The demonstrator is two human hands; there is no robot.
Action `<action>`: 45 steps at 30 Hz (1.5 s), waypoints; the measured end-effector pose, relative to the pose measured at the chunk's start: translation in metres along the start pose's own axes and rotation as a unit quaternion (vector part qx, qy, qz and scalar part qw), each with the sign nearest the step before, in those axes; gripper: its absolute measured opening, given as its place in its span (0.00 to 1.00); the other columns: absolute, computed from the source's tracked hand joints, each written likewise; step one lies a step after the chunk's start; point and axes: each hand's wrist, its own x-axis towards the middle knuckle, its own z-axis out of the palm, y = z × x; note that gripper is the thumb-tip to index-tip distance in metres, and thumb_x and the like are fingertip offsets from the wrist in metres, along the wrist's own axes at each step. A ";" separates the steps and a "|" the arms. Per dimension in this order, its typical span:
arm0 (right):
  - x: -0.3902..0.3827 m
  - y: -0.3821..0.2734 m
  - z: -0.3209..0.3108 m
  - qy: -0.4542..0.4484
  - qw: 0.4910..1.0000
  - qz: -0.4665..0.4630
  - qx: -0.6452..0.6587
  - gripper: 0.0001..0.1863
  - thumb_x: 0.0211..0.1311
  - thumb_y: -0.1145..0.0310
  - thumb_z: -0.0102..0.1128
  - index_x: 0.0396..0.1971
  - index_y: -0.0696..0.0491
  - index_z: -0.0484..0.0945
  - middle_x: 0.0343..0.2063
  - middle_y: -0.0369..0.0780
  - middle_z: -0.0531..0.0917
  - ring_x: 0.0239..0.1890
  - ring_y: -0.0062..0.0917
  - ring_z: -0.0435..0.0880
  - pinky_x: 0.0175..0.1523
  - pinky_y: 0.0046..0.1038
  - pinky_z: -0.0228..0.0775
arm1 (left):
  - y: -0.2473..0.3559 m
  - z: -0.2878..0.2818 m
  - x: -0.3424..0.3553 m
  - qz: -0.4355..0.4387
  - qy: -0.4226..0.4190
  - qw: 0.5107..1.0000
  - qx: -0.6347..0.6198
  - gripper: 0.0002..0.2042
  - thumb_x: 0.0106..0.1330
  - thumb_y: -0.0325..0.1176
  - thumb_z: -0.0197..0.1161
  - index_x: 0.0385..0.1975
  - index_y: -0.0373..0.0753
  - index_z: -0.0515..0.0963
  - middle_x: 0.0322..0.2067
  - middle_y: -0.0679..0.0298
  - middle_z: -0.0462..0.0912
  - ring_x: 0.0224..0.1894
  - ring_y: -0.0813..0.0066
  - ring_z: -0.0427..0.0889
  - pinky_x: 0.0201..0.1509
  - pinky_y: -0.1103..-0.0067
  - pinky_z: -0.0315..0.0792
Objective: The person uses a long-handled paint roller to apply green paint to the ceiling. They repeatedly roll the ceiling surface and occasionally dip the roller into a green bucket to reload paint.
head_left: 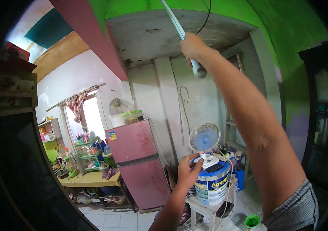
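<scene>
My right arm reaches up, and my right hand (195, 47) is closed round a long pale blue pole (174, 22). Below the fist the pole's rounded end sticks out; its upper end runs out of the top of the view. Lower down, my left hand (188, 172) has its fingers curled and thumb raised, beside a white piece with a red tip (203, 156). Whether the fingers grip that piece is not clear. Right behind it are the blue lid (218, 169) and white body of a paint bucket (212, 191), standing on a white stool (206, 210).
A fan (205, 137) stands behind the bucket. A pink fridge (138, 159) with containers on top is left of it, then a kitchen table (89, 179) with a green rack (91, 154). A green cup (251, 221) is low at right, near a dark glass-fronted cabinet (325, 104).
</scene>
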 end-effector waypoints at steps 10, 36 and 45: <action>-0.193 0.135 0.014 -0.010 0.998 -0.013 -0.056 0.31 0.71 0.64 0.46 0.69 0.56 0.50 0.29 0.62 0.80 0.32 0.60 0.80 0.40 0.52 0.70 | 0.009 0.027 0.007 0.004 -0.020 1.000 -0.017 0.18 0.70 0.33 0.61 0.54 0.27 0.71 0.40 0.49 0.82 0.40 0.67 0.85 0.42 0.77 0.82; -0.646 0.282 -0.098 -0.172 0.957 0.183 -0.144 0.31 0.68 0.68 0.54 0.66 0.58 0.54 0.28 0.54 0.81 0.28 0.49 0.83 0.35 0.45 0.74 | 0.026 0.141 0.019 -0.064 -0.199 0.949 -0.235 0.21 0.76 0.43 0.49 0.60 0.36 0.61 0.46 0.56 0.74 0.48 0.62 0.79 0.51 0.63 0.77; -0.709 0.312 -0.101 -0.214 0.950 0.211 -0.083 0.37 0.68 0.68 0.56 0.71 0.56 0.48 0.26 0.55 0.78 0.26 0.49 0.77 0.34 0.41 0.70 | 0.014 0.137 -0.027 -0.011 -0.180 0.948 -0.261 0.17 0.76 0.28 0.46 0.61 0.35 0.58 0.37 0.59 0.73 0.35 0.69 0.82 0.43 0.67 0.83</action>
